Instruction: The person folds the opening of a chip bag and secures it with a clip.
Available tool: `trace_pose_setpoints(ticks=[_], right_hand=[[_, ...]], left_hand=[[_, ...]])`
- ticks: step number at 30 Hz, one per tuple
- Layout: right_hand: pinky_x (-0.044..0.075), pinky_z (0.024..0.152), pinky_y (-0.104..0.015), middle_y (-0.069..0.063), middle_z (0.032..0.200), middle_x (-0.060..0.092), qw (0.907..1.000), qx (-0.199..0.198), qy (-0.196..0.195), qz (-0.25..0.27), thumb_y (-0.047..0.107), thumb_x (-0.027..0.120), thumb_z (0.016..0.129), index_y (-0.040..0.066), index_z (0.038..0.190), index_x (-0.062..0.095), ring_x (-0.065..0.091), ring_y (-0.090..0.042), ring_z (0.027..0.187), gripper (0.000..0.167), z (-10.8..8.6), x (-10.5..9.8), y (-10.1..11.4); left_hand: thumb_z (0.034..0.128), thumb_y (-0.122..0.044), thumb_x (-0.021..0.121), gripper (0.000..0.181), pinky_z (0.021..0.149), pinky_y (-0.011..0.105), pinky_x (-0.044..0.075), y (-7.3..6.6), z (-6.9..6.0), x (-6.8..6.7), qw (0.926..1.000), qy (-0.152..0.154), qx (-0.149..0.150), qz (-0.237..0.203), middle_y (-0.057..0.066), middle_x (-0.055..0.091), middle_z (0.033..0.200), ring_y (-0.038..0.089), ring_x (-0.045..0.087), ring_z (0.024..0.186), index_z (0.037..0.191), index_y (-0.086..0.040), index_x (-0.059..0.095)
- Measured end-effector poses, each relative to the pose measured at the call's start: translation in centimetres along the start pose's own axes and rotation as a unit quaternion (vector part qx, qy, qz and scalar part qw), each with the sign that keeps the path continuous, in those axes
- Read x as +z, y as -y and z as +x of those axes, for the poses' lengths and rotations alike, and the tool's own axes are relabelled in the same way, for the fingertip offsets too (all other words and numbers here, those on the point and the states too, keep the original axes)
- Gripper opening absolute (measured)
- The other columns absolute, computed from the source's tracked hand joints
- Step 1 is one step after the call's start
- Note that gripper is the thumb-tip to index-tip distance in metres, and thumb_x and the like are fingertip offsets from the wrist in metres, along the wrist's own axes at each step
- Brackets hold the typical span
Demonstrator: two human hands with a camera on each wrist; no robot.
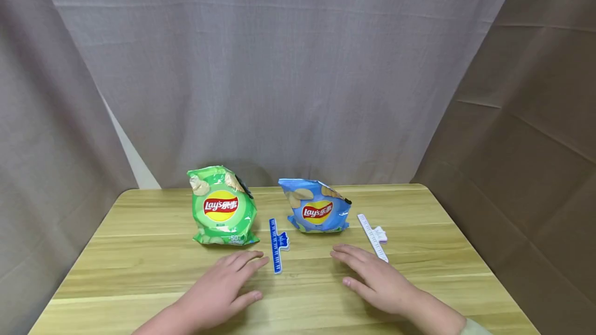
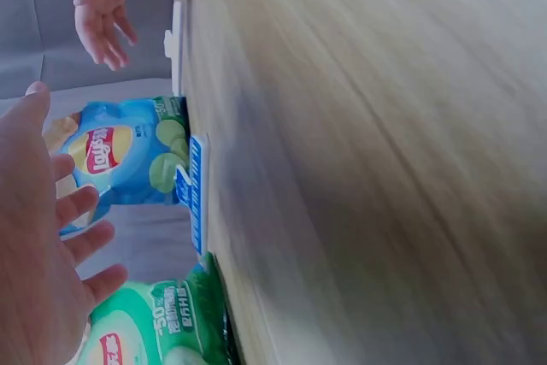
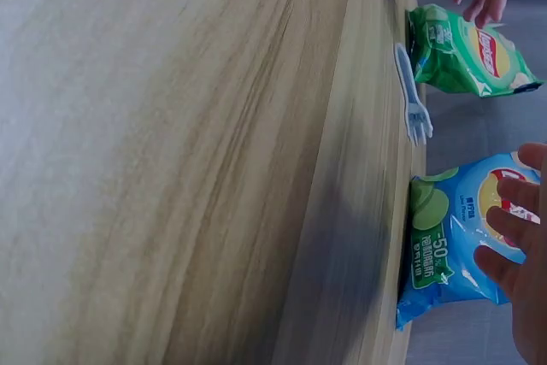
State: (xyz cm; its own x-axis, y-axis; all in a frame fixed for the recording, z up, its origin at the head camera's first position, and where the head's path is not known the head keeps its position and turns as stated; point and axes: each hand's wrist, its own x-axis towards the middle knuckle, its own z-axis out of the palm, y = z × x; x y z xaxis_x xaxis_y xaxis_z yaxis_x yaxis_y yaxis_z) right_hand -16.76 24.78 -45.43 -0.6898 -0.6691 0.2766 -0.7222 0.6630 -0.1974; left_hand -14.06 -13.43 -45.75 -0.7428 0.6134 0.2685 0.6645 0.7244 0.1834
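Two Lay's chip bags stand on the wooden table: a green chip bag (image 1: pixel 223 221) on the left and a blue chip bag (image 1: pixel 316 216) to its right. Between them lies a blue sealing clip (image 1: pixel 277 247) with a ruler-like bar. A white sealing clip (image 1: pixel 374 237) lies right of the blue bag. My left hand (image 1: pixel 223 288) hovers in front of the green bag with loosely spread fingers, holding nothing. Near the white clip, my right hand (image 1: pixel 374 280) is likewise relaxed and holds nothing. Both bags' upper right corners slant down, with a dark edge there.
The wooden table (image 1: pixel 153 252) reaches back to a grey curtain (image 1: pixel 279 76). A brown-grey cloth (image 1: pixel 526 118) hangs along the right side. More grey curtain (image 1: pixel 46 143) hangs at the left, with a narrow pale gap near the table's back left corner.
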Motion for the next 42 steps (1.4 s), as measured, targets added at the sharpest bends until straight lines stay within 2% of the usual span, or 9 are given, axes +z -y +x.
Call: trace_pose_setpoints(ticks=[4,9,13,22,28,31,35,42], right_hand=[[0.043,0.105,-0.046,0.000,0.145,0.052,0.9994,0.015,-0.015,0.029,0.022,0.063,0.098,0.017,0.144,0.051,0.048,-0.018,0.133,0.048,0.2,0.3,-0.3],[0.044,0.105,-0.046,0.007,0.142,0.054,0.9965,0.060,-0.021,0.054,0.028,0.058,0.100,0.026,0.142,0.052,0.050,-0.017,0.131,0.042,0.4,0.5,-0.7],[0.044,0.105,-0.047,0.007,0.139,0.056,0.9929,0.087,-0.033,0.074,0.031,0.057,0.101,0.029,0.140,0.053,0.051,-0.017,0.130,0.039,0.6,0.4,-1.0],[0.042,0.106,-0.050,0.000,0.137,0.059,0.9842,0.136,-0.048,0.102,0.026,0.059,0.100,0.020,0.136,0.057,0.052,-0.022,0.129,0.037,1.0,0.3,-1.6],[0.049,0.096,-0.051,-0.004,0.135,0.060,0.9749,0.172,-0.061,0.127,0.026,0.056,0.102,0.017,0.136,0.058,0.060,-0.028,0.117,0.035,1.5,0.4,-2.4],[0.051,0.092,-0.049,-0.003,0.131,0.062,0.9699,0.188,-0.071,0.138,0.025,0.056,0.102,0.014,0.134,0.059,0.062,-0.026,0.110,0.034,1.8,0.5,-2.7],[0.052,0.090,-0.047,-0.003,0.125,0.064,0.9652,0.200,-0.085,0.146,0.023,0.055,0.103,0.010,0.131,0.061,0.062,-0.023,0.109,0.032,2.3,0.5,-3.1],[0.052,0.088,-0.045,-0.010,0.121,0.066,0.9573,0.208,-0.111,0.168,0.023,0.053,0.104,0.004,0.127,0.062,0.061,-0.026,0.111,0.031,3.1,0.0,-4.1]], left_hand=[[0.0994,-0.061,0.039,0.061,0.113,0.044,0.035,-0.4,0.6,-0.1,0.9998,0.004,-0.014,-0.016,-0.005,0.044,0.150,0.018,0.039,0.139,0.151,-0.028,0.039],[0.0985,-0.063,0.038,0.064,0.111,0.047,0.036,-1.0,1.5,-0.2,0.9991,0.005,-0.029,-0.030,0.000,0.046,0.149,0.022,0.042,0.137,0.150,-0.026,0.042],[0.0982,-0.065,0.036,0.064,0.112,0.047,0.036,-1.4,2.2,-0.2,0.9985,0.007,-0.037,-0.039,0.000,0.047,0.148,0.022,0.042,0.137,0.151,-0.029,0.041],[0.0979,-0.065,0.036,0.065,0.112,0.046,0.036,-1.8,3.6,0.0,0.9983,-0.010,-0.036,-0.045,0.001,0.048,0.147,0.022,0.045,0.135,0.150,-0.027,0.041],[0.0972,-0.067,0.033,0.068,0.112,0.048,0.035,-2.0,4.5,-0.3,0.9976,-0.004,-0.044,-0.053,0.001,0.047,0.149,0.022,0.042,0.137,0.149,-0.025,0.043],[0.0972,-0.067,0.032,0.069,0.113,0.047,0.034,-2.1,4.9,-0.5,0.9976,-0.006,-0.046,-0.052,0.001,0.046,0.149,0.022,0.041,0.138,0.148,-0.024,0.045],[0.0973,-0.068,0.031,0.069,0.113,0.046,0.034,-2.3,5.6,-0.8,0.9976,-0.011,-0.050,-0.045,0.000,0.048,0.148,0.021,0.041,0.138,0.148,-0.023,0.046],[0.0991,-0.059,0.044,0.060,0.112,0.045,0.036,-2.4,7.0,-1.3,0.9968,-0.031,-0.057,-0.047,0.000,0.051,0.144,0.022,0.045,0.135,0.145,-0.021,0.049]])
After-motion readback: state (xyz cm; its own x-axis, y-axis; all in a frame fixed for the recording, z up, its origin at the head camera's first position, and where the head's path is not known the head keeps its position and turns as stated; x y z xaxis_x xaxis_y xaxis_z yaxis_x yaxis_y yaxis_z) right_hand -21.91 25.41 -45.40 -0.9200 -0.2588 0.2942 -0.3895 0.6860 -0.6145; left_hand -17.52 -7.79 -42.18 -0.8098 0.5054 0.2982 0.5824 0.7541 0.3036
